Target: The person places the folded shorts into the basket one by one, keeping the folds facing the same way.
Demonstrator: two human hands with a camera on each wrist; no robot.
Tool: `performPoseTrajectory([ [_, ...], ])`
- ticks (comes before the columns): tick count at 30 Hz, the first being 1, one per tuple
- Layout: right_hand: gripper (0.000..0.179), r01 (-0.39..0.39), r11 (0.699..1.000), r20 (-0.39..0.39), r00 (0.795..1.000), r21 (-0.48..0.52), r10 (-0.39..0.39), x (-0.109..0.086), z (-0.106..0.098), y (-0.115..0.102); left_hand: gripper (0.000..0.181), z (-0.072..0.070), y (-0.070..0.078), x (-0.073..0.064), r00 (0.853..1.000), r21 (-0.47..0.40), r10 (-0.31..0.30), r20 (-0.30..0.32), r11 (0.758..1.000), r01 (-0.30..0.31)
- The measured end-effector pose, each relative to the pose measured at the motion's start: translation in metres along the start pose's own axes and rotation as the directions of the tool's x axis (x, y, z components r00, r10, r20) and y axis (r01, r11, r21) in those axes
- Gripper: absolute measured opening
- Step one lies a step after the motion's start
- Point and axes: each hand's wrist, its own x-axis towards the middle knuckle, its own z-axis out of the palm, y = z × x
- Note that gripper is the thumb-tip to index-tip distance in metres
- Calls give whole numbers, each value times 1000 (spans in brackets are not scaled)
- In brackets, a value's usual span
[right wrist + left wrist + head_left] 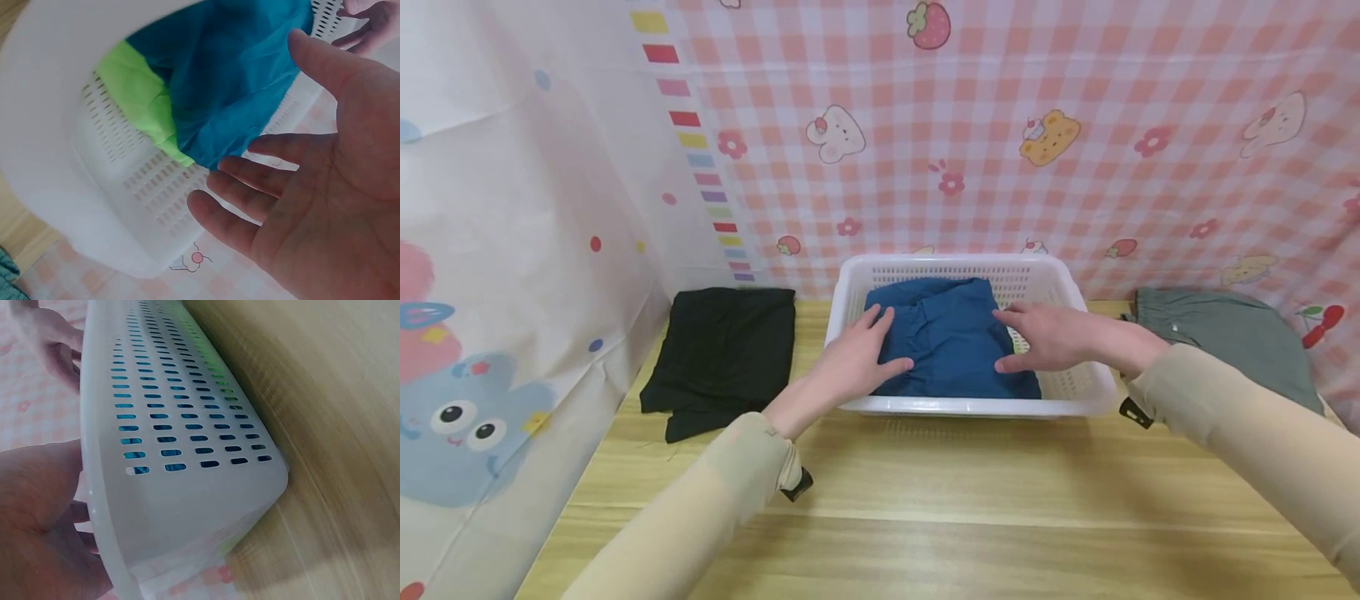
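A folded dark blue garment (pixel 955 342) lies inside a white plastic basket (pixel 970 407) with slotted walls. Beneath it, the right wrist view shows a lime green cloth (pixel 137 103). My left hand (pixel 853 358) is over the basket's left side, thumb and fingers spread at the garment's left edge. At the garment's right edge is my right hand (pixel 1052 335), its fingers extended and parted in the right wrist view. Neither hand grips the cloth; whether the fingertips touch it I cannot tell. In the left wrist view the basket wall partly hides the left fingers.
Left of the basket, a folded black garment (pixel 730 354) lies on the wooden table (pixel 925 508). A grey-green garment (pixel 1232 333) lies to the right, partly behind my right forearm. A pink checked curtain (pixel 887 192) hangs close behind the basket.
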Motion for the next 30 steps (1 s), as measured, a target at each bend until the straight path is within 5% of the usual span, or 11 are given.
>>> performPoseTrajectory([
  [9,81,34,998,-162,987,49,-26,-5,0,-10,80,-4,-7,-20,987,-51,95,-127,993,-102],
  [17,80,47,998,-251,967,47,-33,-8,4,-29,76,-6,-13,-41,951,-76,129,-281,985,-156],
  [30,82,89,991,-316,947,103,-52,-6,35,-70,73,3,-51,-86,896,-118,36,-442,988,-97],
])
